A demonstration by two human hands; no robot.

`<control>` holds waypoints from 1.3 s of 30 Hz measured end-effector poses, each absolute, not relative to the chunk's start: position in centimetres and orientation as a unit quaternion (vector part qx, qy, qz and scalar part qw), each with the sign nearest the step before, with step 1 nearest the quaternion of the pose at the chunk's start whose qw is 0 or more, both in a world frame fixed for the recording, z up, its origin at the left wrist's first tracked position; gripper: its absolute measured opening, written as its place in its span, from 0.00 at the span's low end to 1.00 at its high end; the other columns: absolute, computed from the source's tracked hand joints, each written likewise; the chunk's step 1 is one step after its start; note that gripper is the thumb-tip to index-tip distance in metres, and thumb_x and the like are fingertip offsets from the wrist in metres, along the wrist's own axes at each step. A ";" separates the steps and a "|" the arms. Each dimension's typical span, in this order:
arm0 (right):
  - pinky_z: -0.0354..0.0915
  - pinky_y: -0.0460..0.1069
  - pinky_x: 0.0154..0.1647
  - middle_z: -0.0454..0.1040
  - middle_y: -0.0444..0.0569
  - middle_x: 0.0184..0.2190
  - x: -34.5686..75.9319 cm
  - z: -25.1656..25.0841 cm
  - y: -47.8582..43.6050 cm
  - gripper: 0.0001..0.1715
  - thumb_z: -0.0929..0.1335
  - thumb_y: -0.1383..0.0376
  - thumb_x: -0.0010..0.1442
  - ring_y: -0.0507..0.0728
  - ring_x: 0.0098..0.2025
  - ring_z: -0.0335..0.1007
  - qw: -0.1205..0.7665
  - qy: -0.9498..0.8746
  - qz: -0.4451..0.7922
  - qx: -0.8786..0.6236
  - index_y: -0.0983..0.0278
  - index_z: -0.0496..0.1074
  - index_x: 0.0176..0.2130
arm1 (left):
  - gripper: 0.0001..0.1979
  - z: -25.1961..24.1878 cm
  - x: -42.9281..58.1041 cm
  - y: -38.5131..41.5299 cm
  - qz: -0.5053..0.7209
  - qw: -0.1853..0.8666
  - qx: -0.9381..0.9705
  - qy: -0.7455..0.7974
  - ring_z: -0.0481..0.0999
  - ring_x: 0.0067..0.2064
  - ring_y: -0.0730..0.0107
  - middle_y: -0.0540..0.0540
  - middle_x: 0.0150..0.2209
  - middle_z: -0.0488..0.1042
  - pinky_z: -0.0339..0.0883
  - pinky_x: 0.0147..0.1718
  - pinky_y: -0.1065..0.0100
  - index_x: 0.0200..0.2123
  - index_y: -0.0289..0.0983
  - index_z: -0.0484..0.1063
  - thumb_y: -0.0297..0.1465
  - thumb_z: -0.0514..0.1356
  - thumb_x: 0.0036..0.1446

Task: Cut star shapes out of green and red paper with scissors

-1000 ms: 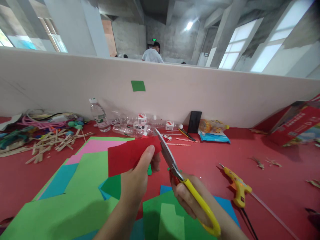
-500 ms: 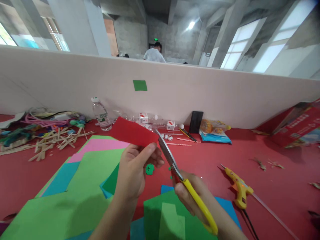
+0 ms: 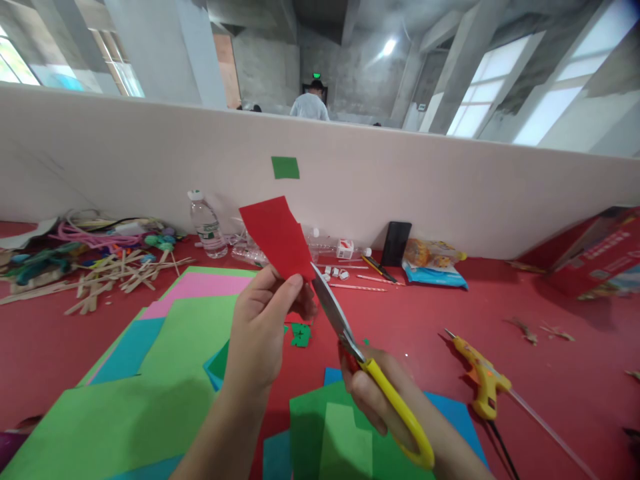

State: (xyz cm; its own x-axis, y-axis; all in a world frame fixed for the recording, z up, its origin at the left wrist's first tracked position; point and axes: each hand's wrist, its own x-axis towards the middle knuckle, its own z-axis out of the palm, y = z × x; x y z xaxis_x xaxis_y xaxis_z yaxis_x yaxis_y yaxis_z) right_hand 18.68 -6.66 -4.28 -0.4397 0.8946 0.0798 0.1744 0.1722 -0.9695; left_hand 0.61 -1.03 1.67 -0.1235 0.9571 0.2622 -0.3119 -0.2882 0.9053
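Note:
A piece of red paper (image 3: pixel 278 235) is pinched by its lower edge between the thumb and fingers of my left hand (image 3: pixel 265 313). My right hand (image 3: pixel 373 383) grips a pair of scissors (image 3: pixel 334 308) with yellow handles. The blade tips touch the paper's lower right edge, and the blades look closed or nearly so. Below the hands lies a small cut green piece (image 3: pixel 301 335) with a dark mark on it. Dark green sheets (image 3: pixel 305 433) with a light green piece (image 3: pixel 345 440) on top are spread under my right hand.
Light green sheets (image 3: pixel 190 340) cover the left side. Wooden sticks (image 3: pixel 120 277) and a water bottle (image 3: pixel 207 227) stand behind them. A yellow glue gun (image 3: pixel 480 373) with a cord lies at right. A black phone (image 3: pixel 396 243) and a snack bag (image 3: pixel 435 263) are by the white partition (image 3: pixel 150 153).
The red paper has turned more upright in my left hand, its free end now pointing up. The scissors stay at its right edge. The view has shifted slightly.

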 end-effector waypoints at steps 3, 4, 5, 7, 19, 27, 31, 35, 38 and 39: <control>0.45 0.49 0.23 0.54 0.37 0.19 18.6 -3.6 -7.0 0.38 0.59 0.29 0.65 0.51 0.22 0.48 0.361 -0.674 0.516 -0.387 0.58 0.58 0.29 | 0.05 1.6 0.4 -1.2 0.658 0.466 0.470 0.360 0.73 0.23 0.75 0.52 0.24 0.76 0.69 0.24 0.73 0.32 0.37 0.77 0.29 0.63 0.61; 0.45 0.49 0.23 0.54 0.37 0.19 18.6 -3.4 -7.1 0.39 0.59 0.28 0.64 0.51 0.22 0.47 0.362 -0.668 0.520 -0.389 0.59 0.58 0.30 | 0.05 1.6 0.4 -1.3 0.657 0.465 0.472 0.360 0.73 0.23 0.75 0.52 0.24 0.76 0.69 0.24 0.73 0.32 0.37 0.77 0.29 0.63 0.61; 0.45 0.49 0.23 0.54 0.36 0.19 18.6 -3.3 -7.2 0.39 0.59 0.28 0.64 0.51 0.22 0.47 0.362 -0.663 0.526 -0.391 0.59 0.59 0.30 | 0.05 1.6 0.4 -1.3 0.656 0.464 0.472 0.361 0.74 0.24 0.75 0.52 0.24 0.76 0.69 0.24 0.73 0.32 0.37 0.77 0.29 0.63 0.61; 0.44 0.49 0.23 0.55 0.36 0.19 18.7 -3.2 -7.3 0.39 0.60 0.27 0.63 0.50 0.22 0.47 0.357 -0.659 0.534 -0.390 0.59 0.59 0.30 | 0.05 1.5 0.5 -1.5 0.657 0.459 0.473 0.366 0.74 0.24 0.75 0.52 0.24 0.76 0.69 0.25 0.73 0.32 0.37 0.76 0.29 0.63 0.61; 0.44 0.48 0.21 0.53 0.36 0.20 19.0 -3.8 -7.0 0.37 0.59 0.29 0.65 0.50 0.21 0.45 0.361 -0.658 0.547 -0.369 0.58 0.56 0.30 | 0.05 1.6 0.7 -1.4 0.646 0.479 0.472 0.362 0.74 0.23 0.76 0.53 0.22 0.76 0.70 0.24 0.74 0.30 0.37 0.77 0.28 0.63 0.59; 0.43 0.48 0.22 0.54 0.36 0.19 19.1 -3.5 -6.9 0.38 0.59 0.30 0.67 0.50 0.21 0.46 0.368 -0.668 0.540 -0.355 0.60 0.60 0.30 | 0.05 1.5 0.7 -1.2 0.641 0.476 0.479 0.364 0.75 0.23 0.74 0.51 0.23 0.76 0.71 0.24 0.72 0.31 0.37 0.76 0.29 0.63 0.60; 0.43 0.48 0.22 0.53 0.36 0.19 19.0 -3.2 -6.9 0.38 0.60 0.30 0.66 0.50 0.21 0.46 0.367 -0.665 0.538 -0.365 0.59 0.58 0.30 | 0.06 1.4 0.7 -1.2 0.640 0.469 0.482 0.372 0.76 0.24 0.73 0.51 0.23 0.77 0.71 0.25 0.72 0.31 0.37 0.76 0.30 0.62 0.61; 0.43 0.48 0.21 0.53 0.35 0.19 19.0 -3.3 -6.9 0.38 0.60 0.30 0.66 0.49 0.19 0.46 0.359 -0.659 0.542 -0.378 0.59 0.58 0.30 | 0.06 1.4 0.7 -1.1 0.639 0.477 0.482 0.363 0.76 0.24 0.74 0.52 0.23 0.78 0.71 0.25 0.73 0.31 0.37 0.77 0.29 0.62 0.61; 0.44 0.46 0.19 0.53 0.35 0.17 19.1 -3.6 -6.9 0.37 0.59 0.30 0.67 0.48 0.18 0.45 0.356 -0.654 0.550 -0.378 0.59 0.58 0.30 | 0.06 1.2 0.7 -1.1 0.639 0.484 0.480 0.355 0.76 0.23 0.75 0.53 0.23 0.78 0.71 0.25 0.74 0.31 0.37 0.77 0.29 0.62 0.62; 0.45 0.46 0.18 0.53 0.34 0.17 19.1 -3.8 -6.9 0.37 0.59 0.31 0.67 0.48 0.17 0.46 0.354 -0.653 0.553 -0.378 0.59 0.58 0.30 | 0.06 1.2 0.6 -1.1 0.639 0.487 0.480 0.352 0.76 0.24 0.76 0.53 0.23 0.78 0.71 0.25 0.75 0.31 0.37 0.77 0.28 0.62 0.62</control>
